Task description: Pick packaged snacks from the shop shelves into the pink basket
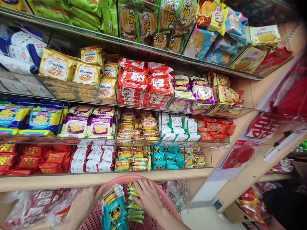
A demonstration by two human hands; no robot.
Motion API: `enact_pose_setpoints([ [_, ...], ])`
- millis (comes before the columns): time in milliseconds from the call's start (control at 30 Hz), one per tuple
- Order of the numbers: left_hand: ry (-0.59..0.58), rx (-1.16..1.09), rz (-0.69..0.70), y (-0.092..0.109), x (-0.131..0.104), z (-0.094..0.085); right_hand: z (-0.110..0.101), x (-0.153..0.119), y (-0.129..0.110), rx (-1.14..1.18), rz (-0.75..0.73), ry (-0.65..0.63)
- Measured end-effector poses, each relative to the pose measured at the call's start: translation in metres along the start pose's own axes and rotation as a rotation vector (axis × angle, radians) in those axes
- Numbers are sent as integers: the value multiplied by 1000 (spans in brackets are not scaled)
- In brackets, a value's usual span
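Observation:
A pink plastic basket (171, 204) with a perforated wall is below the shelves. My left hand (83, 204) is closed at its left rim; the fingertips are partly hidden. Inside the basket, my right hand (150, 198) has its fingers and thumb against a stack of small green-and-yellow snack packets (134, 209). Left of that stack lie teal snack packets (114, 213) with a black-and-yellow print. Behind them, near the rim, are some white-and-yellow packets (112, 193).
Glass-fronted shelves hold wrapped snacks: red packets (134, 80), cookie packets (56, 65), teal packets (168, 158) and green-yellow packets (123, 158). A wooden ledge (168, 174) runs behind the basket. Bagged red goods (35, 204) lie lower left. A dark-clothed person (287, 204) is at right.

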State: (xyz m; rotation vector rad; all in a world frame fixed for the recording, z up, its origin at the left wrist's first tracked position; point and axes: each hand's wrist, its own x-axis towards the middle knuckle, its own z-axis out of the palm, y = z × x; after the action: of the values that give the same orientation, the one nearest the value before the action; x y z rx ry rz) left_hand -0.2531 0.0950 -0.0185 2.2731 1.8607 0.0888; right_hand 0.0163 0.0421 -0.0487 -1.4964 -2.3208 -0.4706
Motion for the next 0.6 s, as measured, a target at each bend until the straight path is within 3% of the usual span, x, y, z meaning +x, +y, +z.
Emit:
enact_pose_setpoints([
  [600,16,68,7,0,-3,2,-1,-6,3,88,0,3],
])
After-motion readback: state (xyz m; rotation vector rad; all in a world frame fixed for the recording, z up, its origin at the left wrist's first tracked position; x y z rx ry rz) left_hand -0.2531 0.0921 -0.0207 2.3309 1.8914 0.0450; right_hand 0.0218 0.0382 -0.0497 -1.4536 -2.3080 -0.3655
